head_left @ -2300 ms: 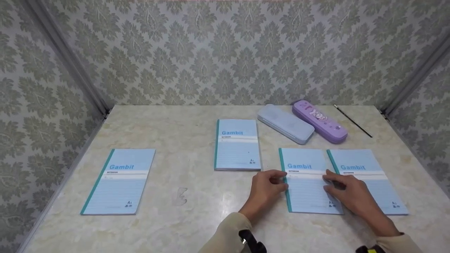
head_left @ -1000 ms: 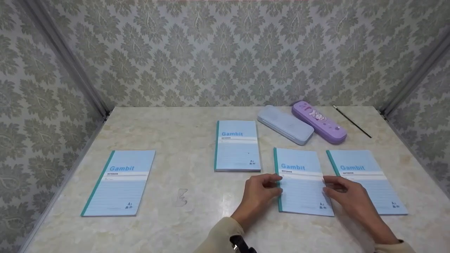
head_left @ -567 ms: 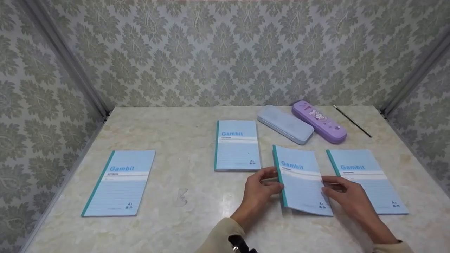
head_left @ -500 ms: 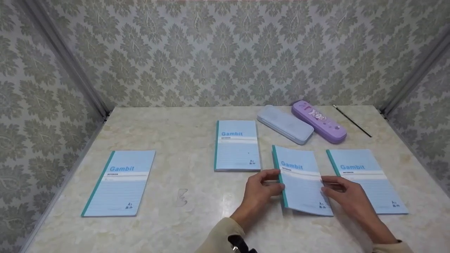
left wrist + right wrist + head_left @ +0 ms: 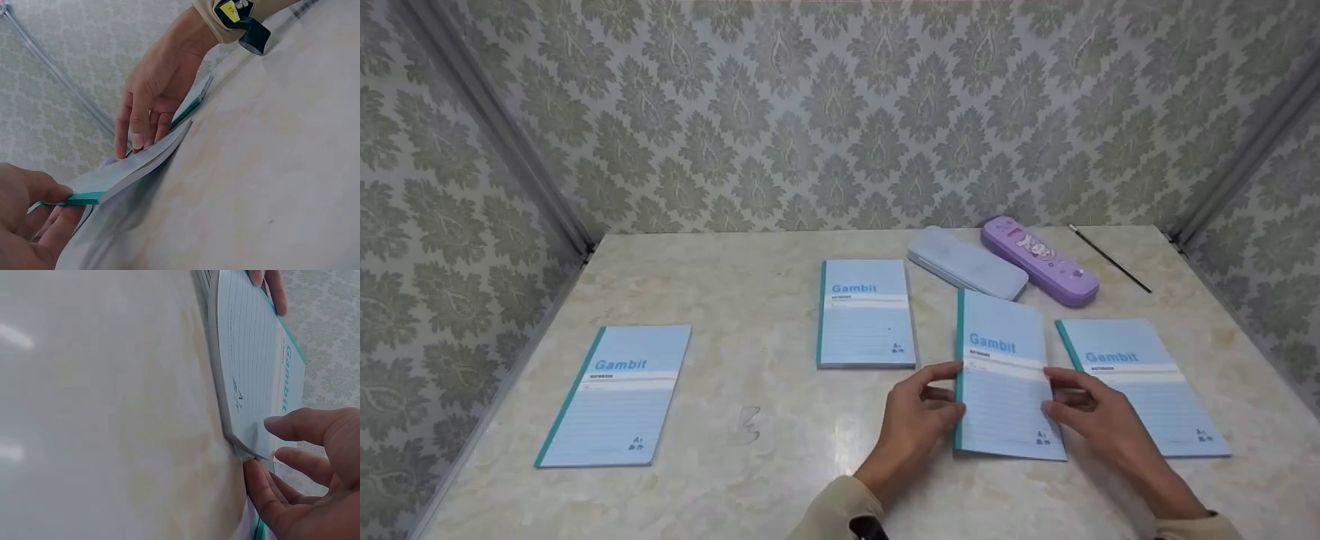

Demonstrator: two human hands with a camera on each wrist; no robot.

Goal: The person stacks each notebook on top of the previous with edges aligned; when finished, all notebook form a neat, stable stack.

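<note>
A light-blue Gambit notebook [image 5: 1005, 405] with a green spine is held between both hands at the right of the table. My left hand [image 5: 915, 427] pinches its spine, thumb on the cover and fingers underneath, as the left wrist view shows. That spine side is raised off the table. My right hand [image 5: 1099, 416] holds the opposite edge, its thumb [image 5: 292, 424] on the cover and other fingers at and below the edge. Under my right hand lies a second notebook [image 5: 1155, 390], partly hidden. A third, thicker-looking notebook [image 5: 866, 330] lies behind my left hand.
Another notebook [image 5: 615, 405] lies far left. A pale blue pencil case [image 5: 960, 259], partly hidden by the held notebook, touches or nearly touches a purple pencil case [image 5: 1039, 259]. A black pencil [image 5: 1110, 259] lies at the back right. Papered walls enclose the table [image 5: 697, 495].
The held notebook first slid left, away from the one on its right. Its spine side then came up, and its top now reaches farther back, over the pale blue case in view.
</note>
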